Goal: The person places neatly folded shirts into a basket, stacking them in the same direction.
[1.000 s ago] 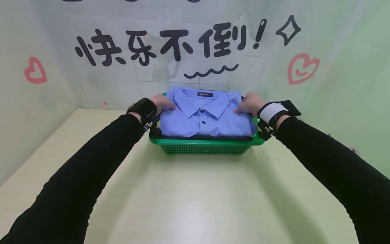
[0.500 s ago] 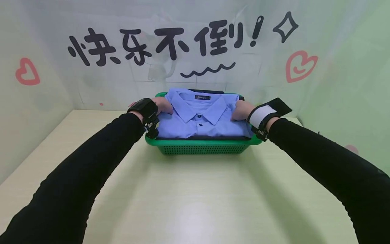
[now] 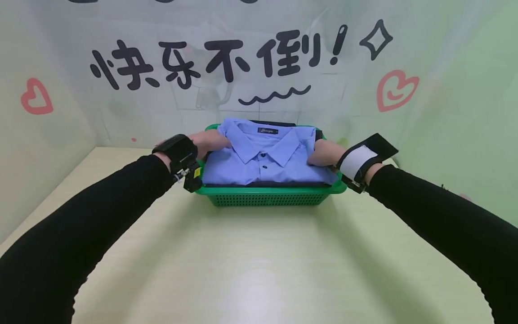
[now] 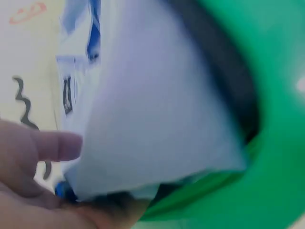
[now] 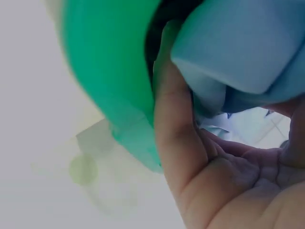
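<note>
1. Both hands have drawn back toward the short ends of the green perforated plastic basket (image 3: 269, 194); 1 second ago they lay further in on the folded light-blue collared shirt (image 3: 265, 159), close to its collar.
2. That shirt has sunk too: earlier it stood proud above the basket rim, and now it sits lower and flatter, on top of a dark folded garment (image 3: 267, 183) whose edge shows just under it.
3. At the basket's left end, the left hand (image 3: 208, 141) rests on the shirt's shoulder. From the wrist view its thumb (image 4: 45, 145) lies straight along the fabric while the palm tucks under the folded edge; whether the other fingers curl around the cloth I cannot tell.
4. At the basket's right end, the right hand (image 3: 323, 153) has its fingers (image 5: 176, 105) pushed down between the shirt's side (image 5: 238, 43) and the basket wall (image 5: 112, 71), fairly straight, pressing rather than pinching.
5. Judging by this, the shirt is already settled in the basket, and the hands look to be tucking its edges in.
6. Behind the basket hangs a pale backdrop with black characters and red hearts (image 3: 394, 90); beneath it lies a light wooden tabletop (image 3: 259, 261).
</note>
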`<state>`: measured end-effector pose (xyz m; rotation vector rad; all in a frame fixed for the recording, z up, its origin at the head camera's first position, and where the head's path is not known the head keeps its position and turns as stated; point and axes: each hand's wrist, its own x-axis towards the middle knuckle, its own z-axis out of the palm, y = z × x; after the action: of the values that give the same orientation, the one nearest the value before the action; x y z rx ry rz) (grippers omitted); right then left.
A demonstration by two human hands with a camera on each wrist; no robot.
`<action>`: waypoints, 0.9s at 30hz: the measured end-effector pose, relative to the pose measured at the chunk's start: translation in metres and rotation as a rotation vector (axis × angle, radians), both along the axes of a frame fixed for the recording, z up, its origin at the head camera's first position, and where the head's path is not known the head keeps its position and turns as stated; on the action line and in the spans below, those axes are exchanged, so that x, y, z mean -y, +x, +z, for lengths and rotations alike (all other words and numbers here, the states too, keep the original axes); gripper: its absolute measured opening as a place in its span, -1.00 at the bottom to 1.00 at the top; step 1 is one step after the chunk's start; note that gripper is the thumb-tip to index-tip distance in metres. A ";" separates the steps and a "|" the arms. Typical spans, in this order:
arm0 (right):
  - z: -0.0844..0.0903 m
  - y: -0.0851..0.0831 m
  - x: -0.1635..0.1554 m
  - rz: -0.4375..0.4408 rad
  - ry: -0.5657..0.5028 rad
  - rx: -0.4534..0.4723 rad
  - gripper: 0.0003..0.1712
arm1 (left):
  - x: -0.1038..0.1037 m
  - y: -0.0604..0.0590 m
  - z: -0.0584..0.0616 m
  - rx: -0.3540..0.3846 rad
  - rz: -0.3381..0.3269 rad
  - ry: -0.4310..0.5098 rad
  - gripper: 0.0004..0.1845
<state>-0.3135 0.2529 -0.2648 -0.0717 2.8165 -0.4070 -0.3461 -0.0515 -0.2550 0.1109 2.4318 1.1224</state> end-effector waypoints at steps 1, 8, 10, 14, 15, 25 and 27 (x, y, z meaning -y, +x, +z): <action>0.002 0.003 0.000 0.004 0.001 0.009 -0.77 | 0.001 0.003 -0.001 -0.030 0.016 0.020 -0.28; 0.017 0.024 0.001 0.016 -0.038 -0.001 -0.71 | 0.004 0.027 0.000 -0.121 0.083 0.027 -0.04; 0.020 0.029 0.000 0.019 -0.049 -0.007 -0.70 | 0.007 0.034 -0.001 -0.126 0.085 0.045 -0.02; 0.024 0.040 -0.005 0.022 -0.083 -0.019 -0.61 | 0.012 0.048 -0.003 -0.137 0.074 0.074 -0.02; 0.025 0.042 -0.007 0.027 -0.081 -0.027 -0.58 | 0.014 0.051 -0.003 -0.141 0.072 0.082 -0.02; 0.025 0.070 -0.019 0.079 -0.120 -0.159 -0.62 | 0.030 0.079 -0.008 -0.169 0.069 0.171 -0.18; 0.024 0.076 -0.019 0.095 -0.114 -0.194 -0.56 | 0.036 0.084 -0.010 -0.181 0.072 0.181 -0.20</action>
<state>-0.2373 0.2720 -0.2410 -0.2833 2.9621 -0.5668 -0.2622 -0.0871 -0.2648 0.1906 2.5022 1.4206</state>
